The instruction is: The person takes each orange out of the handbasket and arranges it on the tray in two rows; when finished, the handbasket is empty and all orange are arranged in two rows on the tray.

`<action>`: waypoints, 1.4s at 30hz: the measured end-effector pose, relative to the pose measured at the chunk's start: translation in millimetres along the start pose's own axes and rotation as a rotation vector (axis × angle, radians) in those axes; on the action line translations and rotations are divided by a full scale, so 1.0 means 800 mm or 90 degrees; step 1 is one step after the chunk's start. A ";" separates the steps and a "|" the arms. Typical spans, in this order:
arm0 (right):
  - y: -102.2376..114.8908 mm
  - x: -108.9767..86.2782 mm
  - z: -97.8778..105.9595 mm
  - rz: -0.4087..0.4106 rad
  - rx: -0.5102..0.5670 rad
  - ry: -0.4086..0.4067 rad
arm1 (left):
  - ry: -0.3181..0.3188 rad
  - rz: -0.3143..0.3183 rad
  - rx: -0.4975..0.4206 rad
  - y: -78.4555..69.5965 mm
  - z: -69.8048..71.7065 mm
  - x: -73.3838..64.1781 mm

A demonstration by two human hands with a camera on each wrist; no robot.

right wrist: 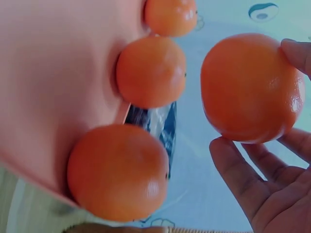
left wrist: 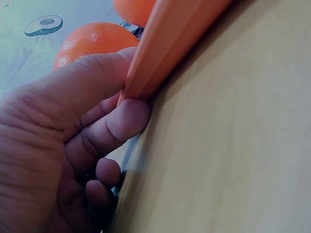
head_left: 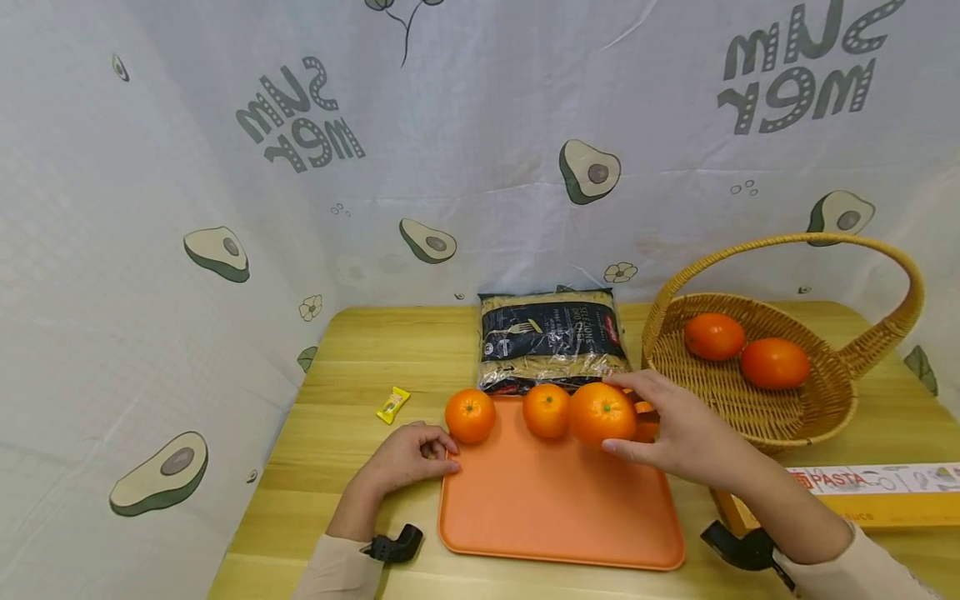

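Observation:
My right hand (head_left: 686, 429) holds an orange (head_left: 602, 415) between thumb and fingers, over the far right part of an orange tray (head_left: 555, 508). In the right wrist view the held orange (right wrist: 251, 87) is raised above the other fruit. Three more oranges sit along the tray's far side: one at the left corner (head_left: 470, 415), one in the middle (head_left: 546, 408), and one on the right (head_left: 647, 429), partly hidden by the held one. My left hand (head_left: 408, 458) pinches the tray's left rim (left wrist: 160, 48), thumb above and a finger at its underside.
Behind the tray lies a pasta bag (head_left: 555, 337). At the right stands a wicker basket (head_left: 750, 408) with a tall handle and two orange-red fruits (head_left: 775, 363) inside. A pasta box (head_left: 877, 500) lies near the right forearm. A small yellow packet (head_left: 393, 405) lies at the left.

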State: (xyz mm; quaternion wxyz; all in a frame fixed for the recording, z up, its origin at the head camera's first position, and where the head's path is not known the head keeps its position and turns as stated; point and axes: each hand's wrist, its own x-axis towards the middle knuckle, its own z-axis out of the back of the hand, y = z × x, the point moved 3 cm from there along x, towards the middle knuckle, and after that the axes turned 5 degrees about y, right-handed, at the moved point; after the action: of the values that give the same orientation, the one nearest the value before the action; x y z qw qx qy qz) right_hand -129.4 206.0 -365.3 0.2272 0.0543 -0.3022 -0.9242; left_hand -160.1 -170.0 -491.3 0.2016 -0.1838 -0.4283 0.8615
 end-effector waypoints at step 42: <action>0.064 0.032 -0.114 0.068 0.082 0.137 | 0.002 0.013 0.008 -0.002 0.001 0.000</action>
State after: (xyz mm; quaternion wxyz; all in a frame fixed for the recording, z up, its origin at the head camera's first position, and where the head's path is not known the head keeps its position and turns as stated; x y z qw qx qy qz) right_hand -110.8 109.1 -408.4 0.3035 0.1515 -0.3370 -0.8783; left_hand -160.5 -169.8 -489.3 0.1942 -0.1880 -0.4205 0.8661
